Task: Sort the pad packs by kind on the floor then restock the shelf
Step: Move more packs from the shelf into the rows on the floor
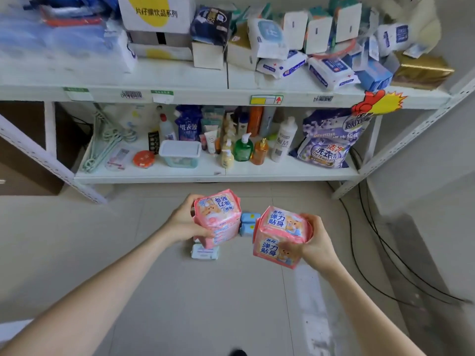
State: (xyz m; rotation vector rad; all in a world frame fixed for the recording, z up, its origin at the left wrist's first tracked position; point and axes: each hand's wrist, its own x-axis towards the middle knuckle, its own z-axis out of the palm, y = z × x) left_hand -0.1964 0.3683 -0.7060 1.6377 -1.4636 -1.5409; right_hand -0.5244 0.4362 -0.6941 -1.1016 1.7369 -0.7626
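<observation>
Left hand [183,220] gripped the left pink pack [218,217], fingers curled round its outer side, thumb across the lower front. Right hand [317,242] clasped the right pink pack [279,235] likewise, tilted (one pack or a bundle each, seams unclear). Both forearms reached forward, bare, with the hands level and apart above the floor [154,278]. Between the hands, lower down, lay blue packs [248,223]. A pale pack [205,252] lay under the left hand's load. Beyond the hands stood the shelf [257,174], crowded. Cables [372,240] ran outside the right hand.

Head cam (wide-angle) looks fwd & down, shelf [205,97] to floor [205,304].
</observation>
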